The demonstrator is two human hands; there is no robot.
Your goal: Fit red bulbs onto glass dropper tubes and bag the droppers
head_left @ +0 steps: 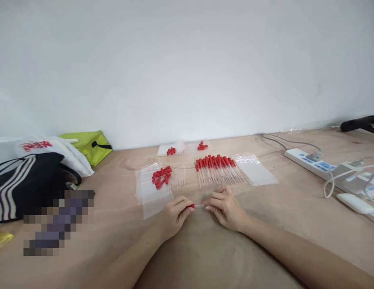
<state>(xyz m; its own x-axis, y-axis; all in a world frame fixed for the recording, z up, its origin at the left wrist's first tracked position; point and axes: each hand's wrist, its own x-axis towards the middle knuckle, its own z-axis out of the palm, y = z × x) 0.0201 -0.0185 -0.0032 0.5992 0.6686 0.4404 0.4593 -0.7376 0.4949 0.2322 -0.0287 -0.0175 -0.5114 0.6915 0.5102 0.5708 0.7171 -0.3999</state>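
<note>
Left grip point(176, 213) pinches a red bulb point(192, 206), right grip point(225, 208) the thin rod point(200, 206) between them

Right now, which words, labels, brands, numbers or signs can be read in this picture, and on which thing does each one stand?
None can be read with certainty.
White plastic bag: red lettering, too blurred to read.
Black bag: striped, no letters that I can make out.
Power strip: any print is too small.
Held red-ended stick: no marking visible.
</note>
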